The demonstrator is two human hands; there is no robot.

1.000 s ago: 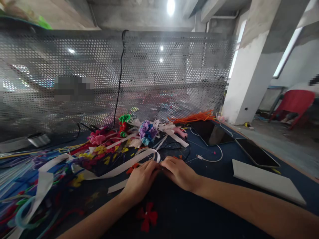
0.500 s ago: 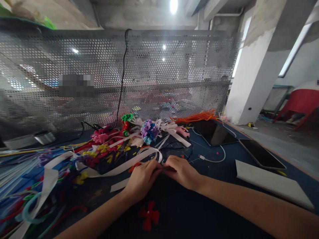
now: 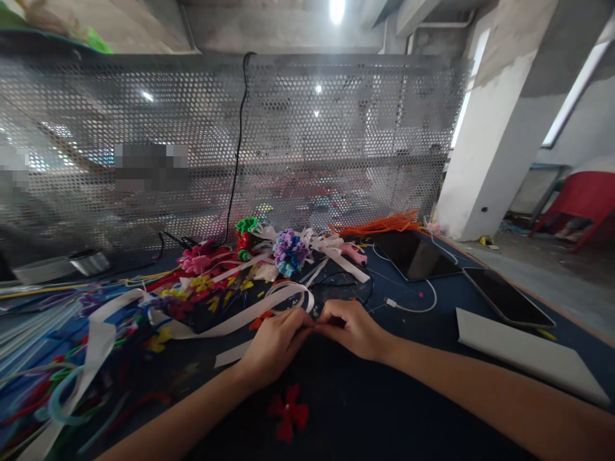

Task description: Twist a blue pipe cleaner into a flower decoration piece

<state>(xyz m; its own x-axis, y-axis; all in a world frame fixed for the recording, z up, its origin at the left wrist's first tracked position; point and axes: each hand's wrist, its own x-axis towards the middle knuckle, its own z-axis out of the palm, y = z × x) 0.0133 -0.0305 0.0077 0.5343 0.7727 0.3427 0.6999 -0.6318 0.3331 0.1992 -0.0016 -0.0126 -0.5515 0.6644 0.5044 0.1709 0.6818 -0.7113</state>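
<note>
My left hand (image 3: 278,342) and my right hand (image 3: 353,330) meet over the middle of the dark blue table, thumbs and fingertips pinched together. Whatever lies between the fingertips is too small and covered to make out. Close behind the left fingers curves a white ribbon (image 3: 250,317). An orange petal-like piece (image 3: 260,319) peeks out just beyond the left hand. Nearer to me, below the left hand, lies a red four-petalled fuzzy flower (image 3: 289,412) with a small pale centre.
Fuzzy flowers in purple and blue (image 3: 290,251) stand beyond my hands. Coloured fuzzy stems (image 3: 62,390) crowd the left. To the right are a black tablet (image 3: 416,256), a phone (image 3: 509,296), a white flat box (image 3: 528,355) and a white cable (image 3: 418,310). A perforated metal panel (image 3: 288,141) closes the back.
My two hands stay pinched together in nearly the same place, with the fingertips slightly closer. The whole view has shifted a little. Nothing on the table has visibly moved.
</note>
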